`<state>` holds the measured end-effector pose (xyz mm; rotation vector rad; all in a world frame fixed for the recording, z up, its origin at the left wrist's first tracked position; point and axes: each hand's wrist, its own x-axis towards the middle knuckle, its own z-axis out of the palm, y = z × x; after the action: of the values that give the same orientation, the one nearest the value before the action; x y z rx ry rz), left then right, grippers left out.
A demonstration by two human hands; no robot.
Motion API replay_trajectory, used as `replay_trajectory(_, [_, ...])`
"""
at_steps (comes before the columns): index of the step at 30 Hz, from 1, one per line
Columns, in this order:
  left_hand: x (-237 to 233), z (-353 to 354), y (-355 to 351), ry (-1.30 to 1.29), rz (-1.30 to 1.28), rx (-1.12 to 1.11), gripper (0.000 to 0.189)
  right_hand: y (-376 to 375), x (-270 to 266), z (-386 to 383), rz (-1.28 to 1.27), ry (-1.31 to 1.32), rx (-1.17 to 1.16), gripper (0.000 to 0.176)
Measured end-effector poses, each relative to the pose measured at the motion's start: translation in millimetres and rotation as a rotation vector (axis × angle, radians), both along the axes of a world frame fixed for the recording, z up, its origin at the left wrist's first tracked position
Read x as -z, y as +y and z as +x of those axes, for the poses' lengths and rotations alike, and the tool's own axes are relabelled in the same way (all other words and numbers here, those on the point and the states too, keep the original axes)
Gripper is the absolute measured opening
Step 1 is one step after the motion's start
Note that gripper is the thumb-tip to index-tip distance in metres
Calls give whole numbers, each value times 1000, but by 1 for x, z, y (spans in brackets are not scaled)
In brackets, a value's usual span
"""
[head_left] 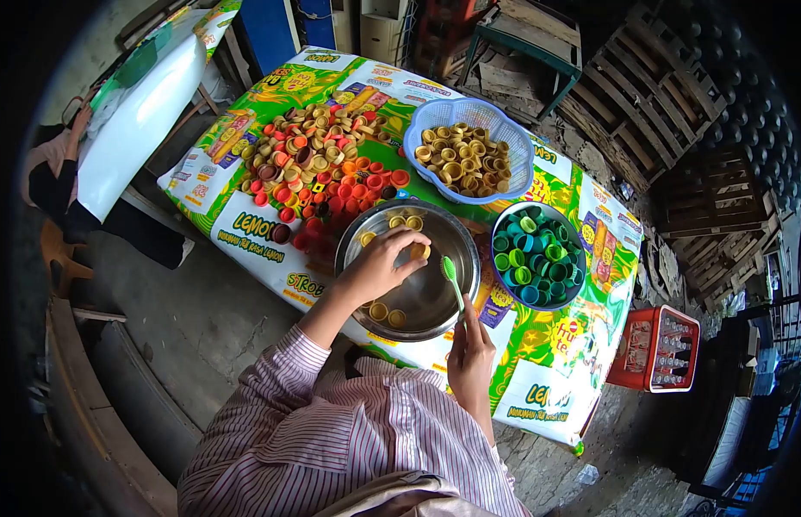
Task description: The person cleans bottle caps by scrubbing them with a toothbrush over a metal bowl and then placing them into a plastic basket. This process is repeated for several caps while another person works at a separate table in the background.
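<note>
A steel bowl [342, 258] stands at the near edge of the table, with several yellow bottle caps [379, 311] inside it. Over the bowl, my left hand [385, 269] pinches one yellow bottle cap [420, 252] between thumb and fingers. My right hand [471, 351] is closed round the handle of a green toothbrush [452, 277], whose head points up over the bowl's right side. Right of the steel bowl sits a bowl of green and teal caps [538, 254]. Behind it is a blue plastic basket [523, 138] full of yellow caps [462, 159].
A heap of tan, red and orange caps [319, 155] covers the table's left part. The tablecloth [538, 388] is printed green and white. A red crate of bottles [655, 349] stands on the floor at right, near wooden pallets [650, 86]. Another person [60, 168] is at far left.
</note>
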<state>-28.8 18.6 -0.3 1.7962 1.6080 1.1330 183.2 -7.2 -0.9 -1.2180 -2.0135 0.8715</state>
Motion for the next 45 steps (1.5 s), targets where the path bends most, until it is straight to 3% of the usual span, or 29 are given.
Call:
replay_trajectory(3, [-26,-2,6,-54,32,-5,26,3,-10,4,34,24,11,48])
replay_trajectory(5, [-33,-3,9,-250,32,31,30,4,-17,3,45,86,11,45])
replay_trajectory(6, [-25,0,10,-478,17,61,27,6,-7,2,158,144,3,47])
replay_trajectory(7, [-7,-2,13,-476,18,62,27,8,-3,0,160,146,3,47])
replay_trajectory(9, [33,-11,11,347,-136,32,24,7,2,-4,70,-237,25,43])
replay_trajectory(10, [34,-10,8,303,-85,19,21,5,8,-1,91,-437,7,41])
replay_trajectory(11, [32,-10,9,307,-77,18,21,6,8,1,99,-434,9,41])
replay_trajectory(13, [18,-7,5,108,-52,-32,20,3,0,2,108,-210,26,43])
replay_trajectory(15, [-1,-9,3,12,-118,-16,22,4,-10,4,115,-241,38,43])
replay_trajectory(17, [1,-8,4,-37,-16,-41,23,5,-19,5,121,-185,46,43])
replay_trajectory(19, [2,-6,2,-262,-121,23,24,8,-15,3,130,-160,47,43])
replay_trajectory(20, [12,-13,0,247,-54,40,26,9,-11,2,140,-135,47,44])
replay_trajectory(21, [17,-11,-2,245,-53,40,26,7,-7,3,141,-136,47,44])
replay_trajectory(23, [20,-6,-3,-268,-286,-19,26,6,1,6,113,-271,14,44])
replay_trajectory(24, [17,-3,-5,-478,-296,3,24,5,-4,5,78,-157,26,48])
replay_trajectory(25, [15,-2,-6,-479,-301,1,24,3,-10,4,73,-158,26,48])
replay_trajectory(27, [7,0,-9,-1080,-286,149,27,0,-23,0,29,61,40,53])
replay_trajectory(28, [2,2,-13,-1247,-269,234,33,-3,-24,-1,63,121,29,56])
replay_trajectory(33, [-4,6,-16,-1253,-204,293,40,-15,-26,-7,38,193,-12,56])
replay_trajectory(39, [-10,13,-16,-1194,-147,282,51,-14,-27,-14,65,92,-10,55])
replay_trajectory(45, [-5,10,-16,-1149,-150,320,35,-11,-24,-12,86,95,-18,52])
